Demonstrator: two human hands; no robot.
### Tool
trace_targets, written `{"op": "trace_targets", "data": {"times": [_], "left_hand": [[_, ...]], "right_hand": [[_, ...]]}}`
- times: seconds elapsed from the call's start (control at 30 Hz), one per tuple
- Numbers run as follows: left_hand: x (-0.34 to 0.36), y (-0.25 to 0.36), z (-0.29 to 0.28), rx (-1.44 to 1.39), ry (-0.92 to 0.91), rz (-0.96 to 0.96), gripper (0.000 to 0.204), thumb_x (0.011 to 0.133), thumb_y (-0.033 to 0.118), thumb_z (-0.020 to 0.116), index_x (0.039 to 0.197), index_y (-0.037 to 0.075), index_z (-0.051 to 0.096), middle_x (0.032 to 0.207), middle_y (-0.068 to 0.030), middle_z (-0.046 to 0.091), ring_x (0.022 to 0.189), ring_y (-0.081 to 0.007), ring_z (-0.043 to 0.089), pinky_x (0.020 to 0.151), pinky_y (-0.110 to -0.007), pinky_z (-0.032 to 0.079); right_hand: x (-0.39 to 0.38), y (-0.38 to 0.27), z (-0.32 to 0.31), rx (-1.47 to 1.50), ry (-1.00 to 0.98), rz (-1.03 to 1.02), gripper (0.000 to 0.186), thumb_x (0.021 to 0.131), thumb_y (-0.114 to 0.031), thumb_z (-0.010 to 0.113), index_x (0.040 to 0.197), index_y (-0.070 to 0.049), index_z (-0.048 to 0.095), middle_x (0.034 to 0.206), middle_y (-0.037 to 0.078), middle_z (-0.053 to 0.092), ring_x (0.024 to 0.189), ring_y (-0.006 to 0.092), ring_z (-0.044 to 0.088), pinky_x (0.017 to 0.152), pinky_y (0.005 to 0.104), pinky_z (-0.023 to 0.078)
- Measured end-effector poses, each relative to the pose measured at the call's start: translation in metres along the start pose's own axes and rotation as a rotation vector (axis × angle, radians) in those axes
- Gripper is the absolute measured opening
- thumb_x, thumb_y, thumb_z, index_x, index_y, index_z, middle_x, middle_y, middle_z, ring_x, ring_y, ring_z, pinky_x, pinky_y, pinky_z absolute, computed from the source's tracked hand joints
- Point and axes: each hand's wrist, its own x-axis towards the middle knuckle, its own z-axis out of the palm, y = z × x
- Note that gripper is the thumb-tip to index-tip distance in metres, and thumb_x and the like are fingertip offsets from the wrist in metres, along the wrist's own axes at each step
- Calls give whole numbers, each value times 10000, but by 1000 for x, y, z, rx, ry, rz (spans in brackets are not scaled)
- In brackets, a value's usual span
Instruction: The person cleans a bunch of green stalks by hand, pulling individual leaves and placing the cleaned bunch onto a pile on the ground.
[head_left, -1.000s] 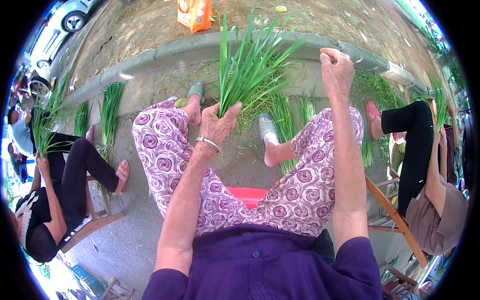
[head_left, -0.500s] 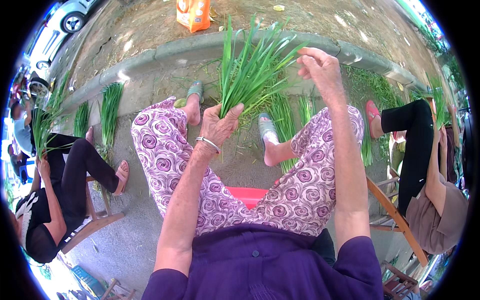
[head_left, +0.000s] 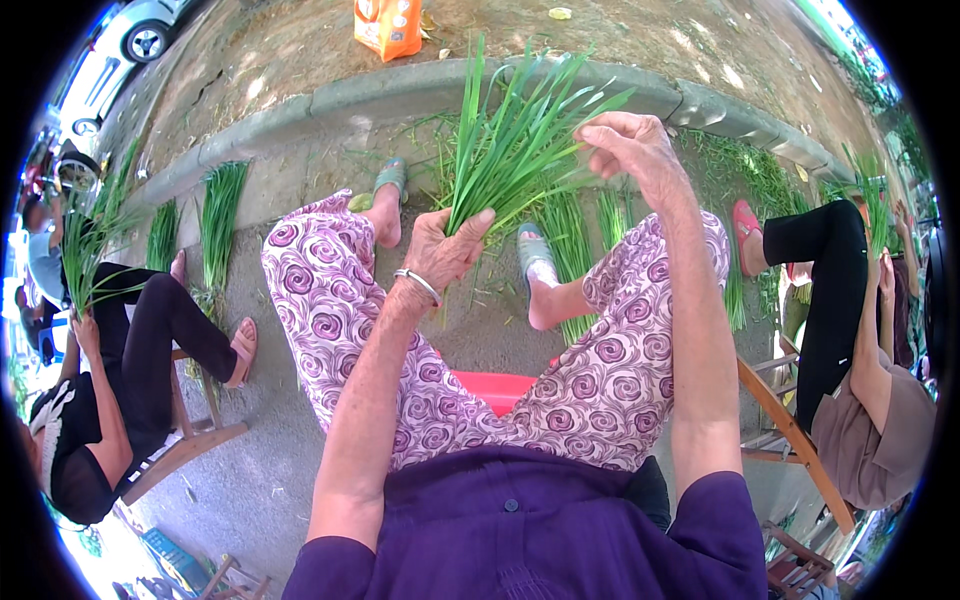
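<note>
My left hand (head_left: pixel 445 250) is closed around the lower end of a bunch of garlic chives (head_left: pixel 510 140), whose long flat green leaves fan up and to the right. A metal bangle (head_left: pixel 418 286) circles my left wrist. At the right side of the fan, my right hand (head_left: pixel 640 155) has its thumb and forefinger pinched at a chive leaf; its other fingers are curled. My palm hides the cut ends of the bunch. Below, between my knees, part of a red basin (head_left: pixel 492 390) shows.
More chives (head_left: pixel 568 250) lie beside my right foot, and upright bundles (head_left: pixel 222 210) stand to the left. A concrete kerb (head_left: pixel 385 97) runs across the far side, with an orange bag (head_left: pixel 388 30) beyond it. Seated people on both sides hold chives.
The bunch in my left hand has shifted slightly to the right. My right hand has moved a little left and down, against the leaves.
</note>
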Motion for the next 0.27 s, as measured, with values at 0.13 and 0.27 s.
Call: {"op": "trace_targets", "data": {"times": [0.13,0.27], "left_hand": [[2,-3,0,2,58,-13,408,857,465,647,800,62,615,523,34,478,423,-45,415,373,-213,302],[5,-6,-2,39,126,-54,426,843,485,655,820,60,629,523,24,503,411,-50,424,363,-215,308]], "right_hand": [[-2,1,2,-99,-35,-22,232,827,-244,659,912,-32,702,737,13,652,640,76,597,567,230,499],[-1,6,3,-111,-107,-14,209,815,-228,664,924,-57,714,737,39,678,633,74,608,593,228,516]]}}
